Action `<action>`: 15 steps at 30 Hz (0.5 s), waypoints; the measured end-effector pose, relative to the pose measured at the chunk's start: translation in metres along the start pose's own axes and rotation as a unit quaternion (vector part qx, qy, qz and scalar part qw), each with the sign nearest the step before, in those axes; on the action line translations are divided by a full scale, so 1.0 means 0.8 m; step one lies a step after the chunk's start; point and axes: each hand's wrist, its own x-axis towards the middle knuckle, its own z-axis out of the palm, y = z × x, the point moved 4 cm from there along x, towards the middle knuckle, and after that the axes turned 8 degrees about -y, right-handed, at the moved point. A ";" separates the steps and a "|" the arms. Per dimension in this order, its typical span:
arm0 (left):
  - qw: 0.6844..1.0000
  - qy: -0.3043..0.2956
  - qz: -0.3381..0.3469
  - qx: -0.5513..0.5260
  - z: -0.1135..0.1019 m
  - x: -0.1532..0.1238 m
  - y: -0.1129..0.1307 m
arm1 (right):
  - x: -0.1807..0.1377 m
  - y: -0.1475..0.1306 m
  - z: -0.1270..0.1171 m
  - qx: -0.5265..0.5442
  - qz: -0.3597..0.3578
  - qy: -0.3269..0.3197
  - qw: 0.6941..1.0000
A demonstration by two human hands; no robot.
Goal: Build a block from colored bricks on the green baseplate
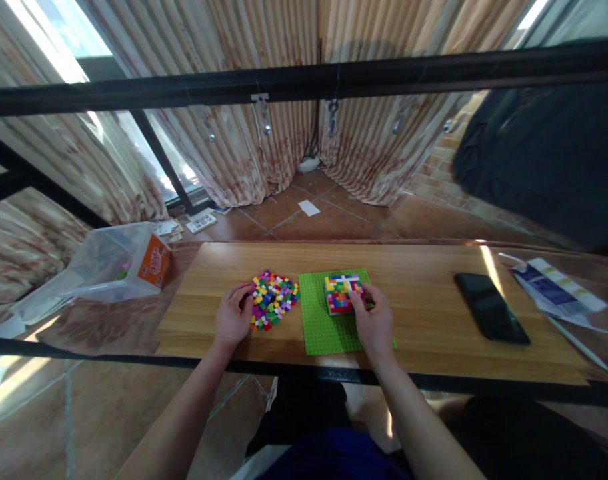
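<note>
A loose pile of small multicoloured toy bricks lies on the wooden table. At its left edge is my left hand, fingers curved and the thumb a little apart from them, with no brick visible in it. To the right of the pile, a green studded baseplate lies flat. A rectangular block of multicoloured bricks stands on the baseplate's upper part. My right hand grips this block at its right side, thumb over the top. The hand hides the block's right edge, and its other fingertips are partly hidden.
The wooden table has a dark front edge bar. A black phone lies on the right, beside a printed packet. At the left stands a clear plastic bin with an orange label. A black rail crosses beyond the table.
</note>
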 end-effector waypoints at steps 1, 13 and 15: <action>1.000 0.000 0.001 -0.002 0.000 0.000 0.000 | 0.000 0.000 -0.001 -0.002 0.000 -0.003 1.000; 1.000 0.003 -0.016 -0.014 0.003 -0.002 0.002 | -0.046 -0.104 0.064 -0.181 -0.278 -0.161 0.929; 1.000 0.003 -0.013 -0.013 0.003 -0.002 0.002 | -0.049 -0.108 0.091 -0.227 -0.270 -0.212 0.911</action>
